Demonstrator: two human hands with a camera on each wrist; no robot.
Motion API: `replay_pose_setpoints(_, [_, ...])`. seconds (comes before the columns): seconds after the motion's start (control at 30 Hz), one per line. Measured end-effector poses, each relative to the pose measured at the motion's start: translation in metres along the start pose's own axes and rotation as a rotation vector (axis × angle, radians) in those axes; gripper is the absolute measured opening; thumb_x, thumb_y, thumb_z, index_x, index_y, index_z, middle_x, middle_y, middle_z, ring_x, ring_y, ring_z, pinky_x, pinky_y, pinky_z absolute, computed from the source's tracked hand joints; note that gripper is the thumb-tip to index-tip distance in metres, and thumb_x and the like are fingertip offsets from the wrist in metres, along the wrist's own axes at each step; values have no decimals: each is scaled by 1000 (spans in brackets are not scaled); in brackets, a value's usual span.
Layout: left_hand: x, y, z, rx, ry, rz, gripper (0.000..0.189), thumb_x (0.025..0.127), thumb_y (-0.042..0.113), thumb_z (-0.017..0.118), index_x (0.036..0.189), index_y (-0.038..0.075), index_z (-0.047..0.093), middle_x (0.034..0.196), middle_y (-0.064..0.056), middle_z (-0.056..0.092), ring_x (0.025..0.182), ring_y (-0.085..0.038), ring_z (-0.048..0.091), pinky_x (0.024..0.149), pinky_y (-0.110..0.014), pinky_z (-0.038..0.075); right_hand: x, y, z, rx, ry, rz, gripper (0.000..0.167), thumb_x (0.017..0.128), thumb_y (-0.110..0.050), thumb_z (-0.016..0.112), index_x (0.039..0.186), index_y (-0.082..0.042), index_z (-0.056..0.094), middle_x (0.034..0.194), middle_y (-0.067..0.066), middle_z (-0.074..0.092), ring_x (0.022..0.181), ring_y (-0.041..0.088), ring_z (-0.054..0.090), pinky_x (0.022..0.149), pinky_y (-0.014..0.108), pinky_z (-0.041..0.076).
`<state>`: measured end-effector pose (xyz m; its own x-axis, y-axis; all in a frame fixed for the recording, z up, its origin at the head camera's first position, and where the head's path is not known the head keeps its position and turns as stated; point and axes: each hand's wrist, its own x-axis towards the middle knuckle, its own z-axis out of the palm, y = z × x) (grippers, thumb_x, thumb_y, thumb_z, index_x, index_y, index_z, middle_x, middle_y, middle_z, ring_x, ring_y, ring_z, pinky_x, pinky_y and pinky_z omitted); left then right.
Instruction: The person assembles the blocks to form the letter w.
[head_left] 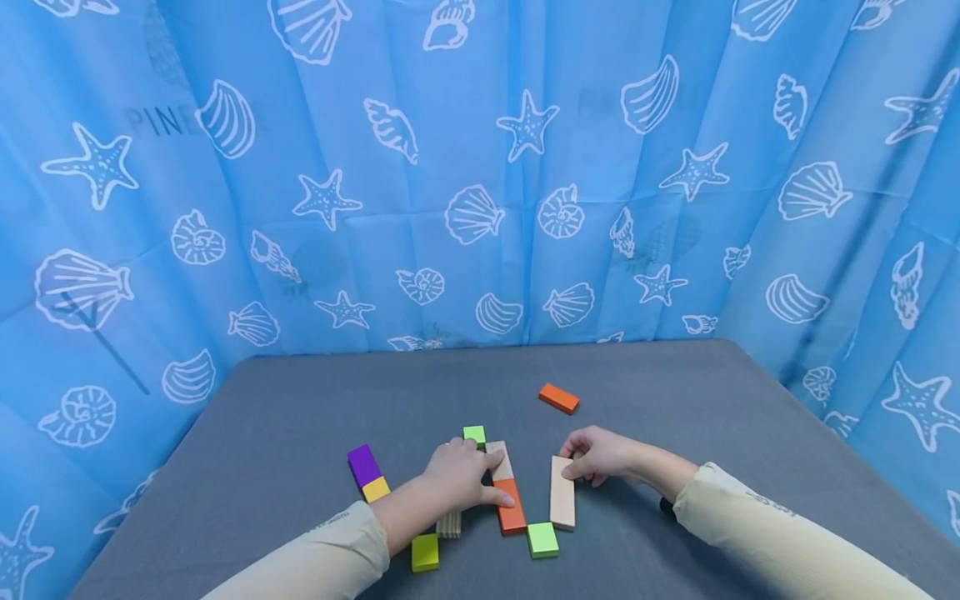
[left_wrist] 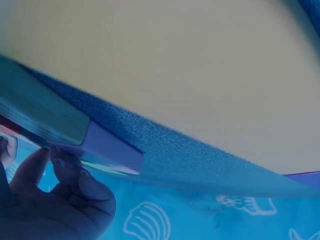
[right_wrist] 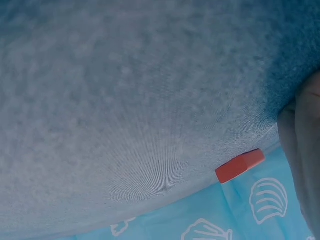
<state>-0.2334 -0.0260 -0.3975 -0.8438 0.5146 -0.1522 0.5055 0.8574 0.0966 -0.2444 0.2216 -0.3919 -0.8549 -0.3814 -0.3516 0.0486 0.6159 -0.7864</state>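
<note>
My left hand [head_left: 461,473] lies over a group of blocks at the middle, its thumb on an orange block [head_left: 512,518] and its index finger at a plain wooden block [head_left: 500,468]. A light green block [head_left: 474,433] shows at its far fingers. In the left wrist view, the fingertips are right at a purple block [left_wrist: 107,145] beside a longer block [left_wrist: 45,107]. To the right, my right hand [head_left: 600,454] pinches the far end of another plain wooden block [head_left: 562,496] between thumb and fingers. Its near end is beside a second light green block [head_left: 543,540].
An orange block [head_left: 559,398] lies alone farther back on the grey table [head_left: 660,383]. On the left are purple [head_left: 364,465] and orange-yellow [head_left: 375,489] blocks end to end. A yellow block [head_left: 425,552] and a ridged wooden block [head_left: 449,524] sit near the left forearm. A blue curtain [head_left: 480,275] hangs behind.
</note>
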Motion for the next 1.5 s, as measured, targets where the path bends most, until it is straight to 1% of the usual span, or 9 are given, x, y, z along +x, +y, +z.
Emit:
replay_pose_setpoints(0.33, [0,-2,1,4,5,-1,73,77,69,66,138,29,57,109,-7,62,88,-20,50,81,-37,46,0,0,0,-5,-7,-19,16,87,-8,70,100,-1,63,77,2,52,68,16,49,60,28,44])
replay_pose_setpoints(0.53, [1,0,2,21,4,12,73,78,69,64,138,29,57,109,-7,62,87,-19,50,81,-37,46,2,2,-8,19,-4,8,24,89,-13,70,107,0,62,78,4,55,65,16,50,58,29,47])
replay_pose_setpoints(0.8, [0,1,2,30,3,5,73,78,70,64,138,29,57,110,-7,62,87,-19,49,81,-37,46,18,10,-24,11,292,-25,36,92,-16,68,118,7,57,77,5,51,65,18,48,58,31,43])
replay_pose_setpoints(0.93, [-1,0,1,31,6,6,73,78,70,63,138,29,57,109,-7,62,86,-18,49,81,-36,46,28,12,-35,-19,368,0,49,92,-18,68,129,9,50,98,18,58,75,20,52,62,33,45])
replay_pose_setpoints(1.03, [-1,1,0,28,3,12,72,78,69,63,138,29,57,109,-6,62,86,-18,49,81,-36,46,35,15,-41,-45,361,34,56,92,-20,68,134,10,46,121,30,51,78,25,50,66,35,44])
replay_pose_setpoints(1.13, [-1,1,0,24,-2,16,72,78,69,64,138,29,57,109,-6,62,87,-18,49,82,-37,45,43,18,-44,-79,349,62,56,91,-21,70,132,11,49,132,34,44,90,30,50,77,41,45])
replay_pose_setpoints(1.27, [0,2,-1,23,-2,13,72,78,69,64,138,29,57,109,-6,62,87,-18,49,82,-37,46,51,19,-45,-100,368,61,47,88,-16,73,123,11,56,125,30,50,101,34,50,87,46,44])
replay_pose_setpoints(1.4, [0,2,-1,25,-3,4,73,78,69,64,138,29,57,110,-6,62,87,-19,49,82,-37,46,54,16,-47,-50,376,70,41,87,-12,72,118,10,57,113,23,56,90,28,53,75,37,47])
replay_pose_setpoints(1.5, [0,2,-1,29,-8,-5,73,78,69,64,138,30,57,110,-6,62,87,-19,49,82,-37,45,53,12,-49,66,375,79,41,90,-11,69,121,10,54,113,23,58,85,22,59,70,33,50])
